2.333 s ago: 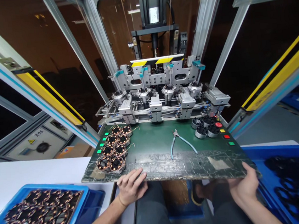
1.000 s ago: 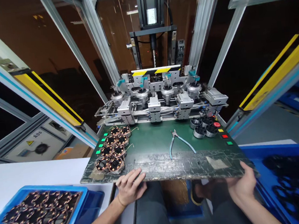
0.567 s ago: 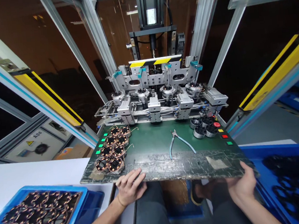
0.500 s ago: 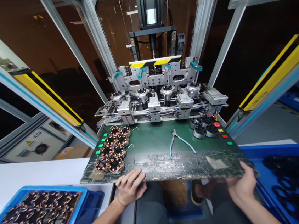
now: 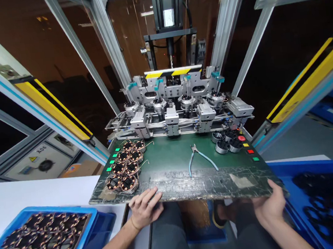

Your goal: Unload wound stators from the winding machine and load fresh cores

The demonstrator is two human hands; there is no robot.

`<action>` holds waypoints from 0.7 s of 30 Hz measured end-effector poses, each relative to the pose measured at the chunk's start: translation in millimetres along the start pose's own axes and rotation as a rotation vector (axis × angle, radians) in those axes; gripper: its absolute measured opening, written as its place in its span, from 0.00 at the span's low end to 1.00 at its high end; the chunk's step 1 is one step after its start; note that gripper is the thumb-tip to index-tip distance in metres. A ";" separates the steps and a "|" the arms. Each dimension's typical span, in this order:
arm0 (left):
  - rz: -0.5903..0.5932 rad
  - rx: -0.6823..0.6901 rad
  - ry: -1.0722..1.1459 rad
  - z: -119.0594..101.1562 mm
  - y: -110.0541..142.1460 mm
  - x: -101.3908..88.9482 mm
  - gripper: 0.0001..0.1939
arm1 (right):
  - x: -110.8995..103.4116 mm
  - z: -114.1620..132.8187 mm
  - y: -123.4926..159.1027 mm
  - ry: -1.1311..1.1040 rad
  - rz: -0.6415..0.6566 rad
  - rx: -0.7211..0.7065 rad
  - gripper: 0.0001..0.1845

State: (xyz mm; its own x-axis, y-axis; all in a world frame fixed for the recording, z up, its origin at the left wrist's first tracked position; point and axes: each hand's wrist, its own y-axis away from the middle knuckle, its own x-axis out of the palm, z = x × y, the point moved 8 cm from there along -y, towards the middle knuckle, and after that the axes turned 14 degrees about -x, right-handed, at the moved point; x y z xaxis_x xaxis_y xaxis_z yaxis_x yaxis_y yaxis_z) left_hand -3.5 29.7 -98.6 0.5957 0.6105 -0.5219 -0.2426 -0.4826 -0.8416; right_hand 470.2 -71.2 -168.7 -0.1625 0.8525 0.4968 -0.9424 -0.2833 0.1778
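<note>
My left hand (image 5: 145, 209) rests on the near edge of the green work board (image 5: 177, 167), fingers spread over the rim and holding nothing. At the board's near right corner my right hand (image 5: 269, 205) curls around the edge. Several copper-wound stators (image 5: 126, 166) lie in rows on the board's left side. Blue-handled cutters (image 5: 198, 157) lie in the middle, apart from both hands. Three dark round housings (image 5: 225, 141) sit at the far right. Behind the board, a press fixture (image 5: 176, 103) carries several round nests.
A blue bin of wound stators (image 5: 33, 243) is at my lower left on a white table (image 5: 19, 195). A blue bin of dark parts (image 5: 326, 199) is at my right. Green buttons (image 5: 111, 162) and coloured buttons (image 5: 248, 149) line the board's sides. Yellow light-curtain bars (image 5: 54, 108) flank the opening.
The striped press head dipped down onto the nests, rose again, and now sits slightly lower than half a second ago. Both hands have stayed on the board's edge.
</note>
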 end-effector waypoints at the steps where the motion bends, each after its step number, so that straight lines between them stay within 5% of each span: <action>1: 0.001 0.001 0.001 -0.3 -0.4 -0.1 0.33 | 0.3 0.4 0.2 0.003 -0.002 0.001 0.24; 21: 0.009 -0.008 0.002 1.4 1.9 0.4 0.35 | 0.0 -1.1 -1.0 0.018 0.009 0.013 0.22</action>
State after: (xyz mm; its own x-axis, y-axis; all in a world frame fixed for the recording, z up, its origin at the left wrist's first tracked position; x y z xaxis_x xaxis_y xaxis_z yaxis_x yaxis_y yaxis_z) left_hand -4.8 29.9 -100.6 0.5949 0.6049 -0.5293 -0.2420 -0.4932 -0.8356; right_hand 470.8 -70.5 -169.8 -0.1765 0.8577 0.4828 -0.9371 -0.2965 0.1841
